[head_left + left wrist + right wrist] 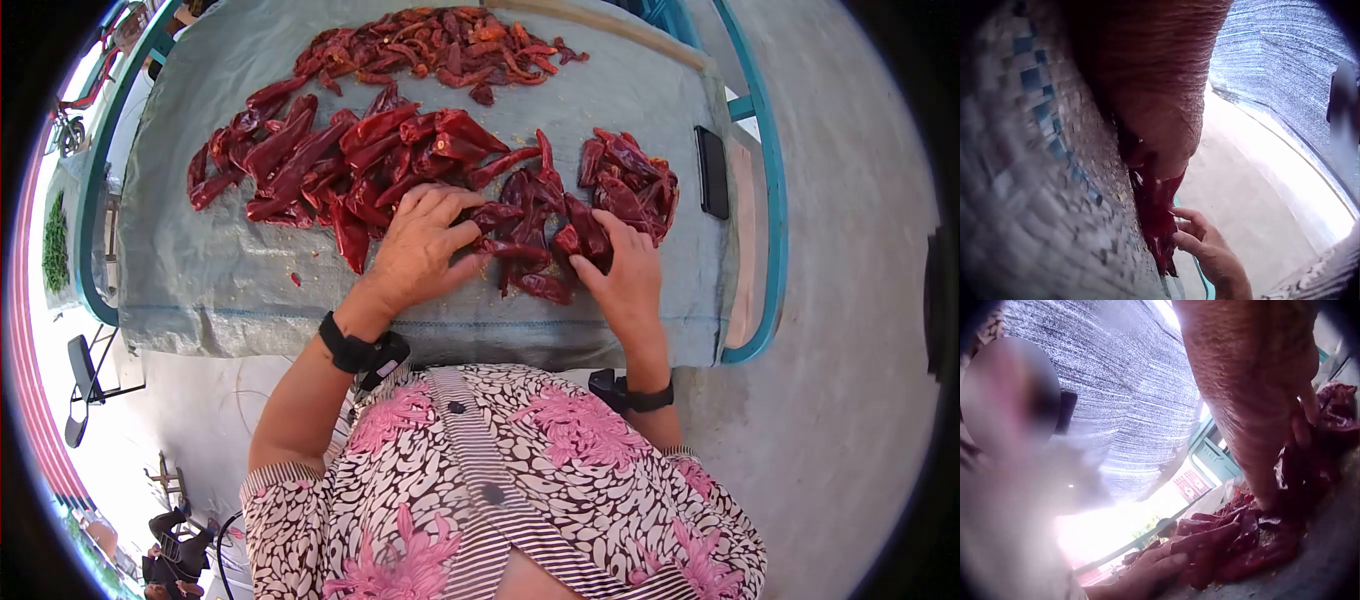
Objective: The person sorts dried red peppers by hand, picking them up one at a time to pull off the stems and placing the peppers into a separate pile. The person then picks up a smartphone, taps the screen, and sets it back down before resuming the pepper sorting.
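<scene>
Dark red, glossy dried peppers lie in a wide pile (pixel 370 160) on a grey-green woven sheet (pixel 250 270). At the pile's right end, my left hand (pixel 425 245) rests with extended fingers, its tips touching a pepper (pixel 497 215). A few loose peppers (pixel 525 255) lie between my two hands. My right hand (pixel 625 268) holds a red pepper (pixel 588 228) between thumb and fingers, at the left side of a smaller heap (pixel 632 180). In the left wrist view, the right hand (pixel 1210 250) reaches the peppers from the far side. The left fingertips are partly hidden there.
A heap of smaller, more orange-red peppers (pixel 450 45) lies at the back of the sheet. A black phone (pixel 712 172) lies near the right edge. Teal metal rails (pixel 768 200) border both sides. A folding chair (pixel 88 375) stands on the floor at left.
</scene>
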